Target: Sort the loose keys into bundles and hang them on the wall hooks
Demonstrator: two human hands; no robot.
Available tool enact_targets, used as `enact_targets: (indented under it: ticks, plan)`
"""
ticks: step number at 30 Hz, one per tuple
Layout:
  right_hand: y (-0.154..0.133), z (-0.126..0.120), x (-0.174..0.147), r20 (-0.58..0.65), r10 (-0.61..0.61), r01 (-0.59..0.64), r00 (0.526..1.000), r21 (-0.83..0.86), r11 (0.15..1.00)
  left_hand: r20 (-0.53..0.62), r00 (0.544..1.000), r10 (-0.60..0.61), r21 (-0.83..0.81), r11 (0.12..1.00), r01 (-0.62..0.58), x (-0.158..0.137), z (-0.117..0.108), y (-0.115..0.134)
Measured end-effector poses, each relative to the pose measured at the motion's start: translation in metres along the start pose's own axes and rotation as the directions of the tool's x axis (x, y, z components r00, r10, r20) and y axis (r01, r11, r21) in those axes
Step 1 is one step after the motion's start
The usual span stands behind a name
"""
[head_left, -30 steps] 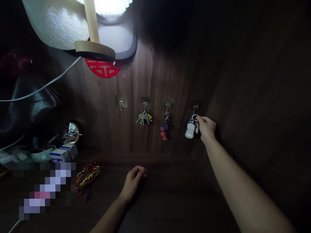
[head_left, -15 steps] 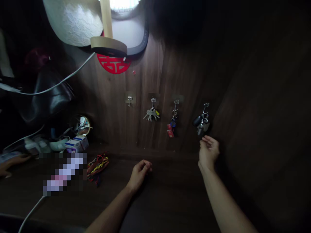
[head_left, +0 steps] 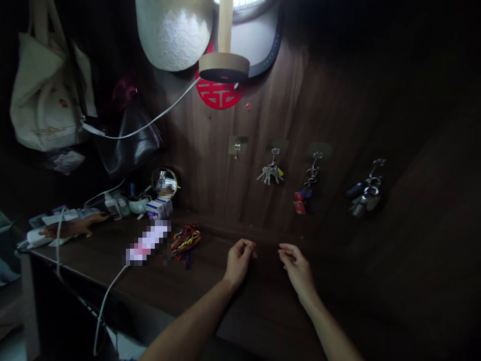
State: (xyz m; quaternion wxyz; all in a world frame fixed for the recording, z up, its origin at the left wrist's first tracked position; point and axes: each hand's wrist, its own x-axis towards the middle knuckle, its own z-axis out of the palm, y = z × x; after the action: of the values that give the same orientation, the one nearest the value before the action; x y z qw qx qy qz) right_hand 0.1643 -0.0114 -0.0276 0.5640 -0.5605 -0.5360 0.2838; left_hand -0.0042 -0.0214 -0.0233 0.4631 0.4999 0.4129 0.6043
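Observation:
My left hand (head_left: pixel 239 261) hovers low over the dark wooden desktop (head_left: pixel 210 281), its fingers curled together, with nothing visible in them. To its right, my right hand (head_left: pixel 298 268) is held with fingers bent and slightly apart, holding nothing. Above them, on the wooden back panel, hang a bunch of keys with a yellow tag (head_left: pixel 270 173), a keyring with red and blue tags (head_left: pixel 301 200) and a keyring with a dark fob (head_left: pixel 366 197). Each is on its own metal hook. The leftmost hook (head_left: pixel 237 149) carries no keyring. Neither hand touches any keys.
Left of my hands lie braided cords (head_left: pixel 186 239), a blurred-out item (head_left: pixel 147 244) with a white cable, small boxes (head_left: pixel 159 208) and a round mirror (head_left: pixel 165 181). A lamp (head_left: pixel 224 66) hangs above near two caps. A cloth bag (head_left: pixel 52 100) and a black bag (head_left: pixel 130 143) hang left.
My right hand has moved from just below the dark-fob keyring down and left, close to my left hand. The view has turned left, showing more of the desk and bags.

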Motion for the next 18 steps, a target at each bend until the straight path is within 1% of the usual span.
enact_targets:
  ticks: [4,8,10,12,14,15,16,18]
  plan:
    - [0.003,0.018,-0.012,0.104,-0.105,0.117,0.989,-0.117,0.986,-0.064,0.998,-0.005,-0.011,1.000,0.004,0.004,-0.009,-0.001]
    - [0.002,0.021,-0.019,0.168,-0.147,0.184,0.975,-0.231,0.955,-0.077,0.996,-0.046,-0.003,0.999,0.046,0.008,-0.019,0.002]
    - [0.001,0.020,-0.021,0.173,-0.156,0.198,0.972,-0.262,0.944,-0.051,0.998,-0.027,0.065,0.997,0.030,0.009,-0.028,0.009]
    - [-0.001,0.019,-0.021,0.173,-0.170,0.214,0.970,-0.282,0.935,-0.019,0.999,0.044,0.226,0.973,-0.039,0.010,-0.043,0.018]
    - [-0.002,0.019,-0.021,0.175,-0.190,0.235,0.966,-0.295,0.926,0.014,0.988,0.153,0.440,0.886,-0.143,0.011,-0.065,0.029]
    - [-0.002,0.019,-0.021,0.178,-0.194,0.241,0.965,-0.303,0.922,0.040,0.978,0.206,0.542,0.818,-0.194,0.011,-0.077,0.034]
    - [-0.002,0.020,-0.020,0.182,-0.194,0.244,0.964,-0.312,0.918,0.075,0.964,0.257,0.639,0.730,-0.244,0.012,-0.091,0.038]
    - [-0.002,0.021,-0.019,0.186,-0.186,0.240,0.965,-0.327,0.914,0.107,0.940,0.323,0.810,0.520,-0.271,0.013,-0.119,0.042]
